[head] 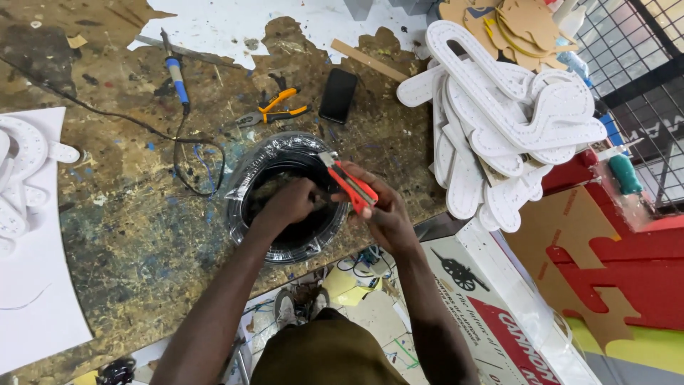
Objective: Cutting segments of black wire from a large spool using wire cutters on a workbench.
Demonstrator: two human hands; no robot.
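A black coil of cable wrapped in clear plastic film lies on the worn, paint-spattered workbench. My left hand reaches into the centre of the coil and grips the wrapping or the cable there. My right hand holds a red utility knife, its blade end pointing up-left over the coil's right rim. The two hands are close together above the coil.
Orange-handled pliers, a black phone and a blue-handled soldering iron with its cord lie behind the coil. White cut-out letter shapes are stacked at right, more at left. A printed cardboard box stands below the bench edge.
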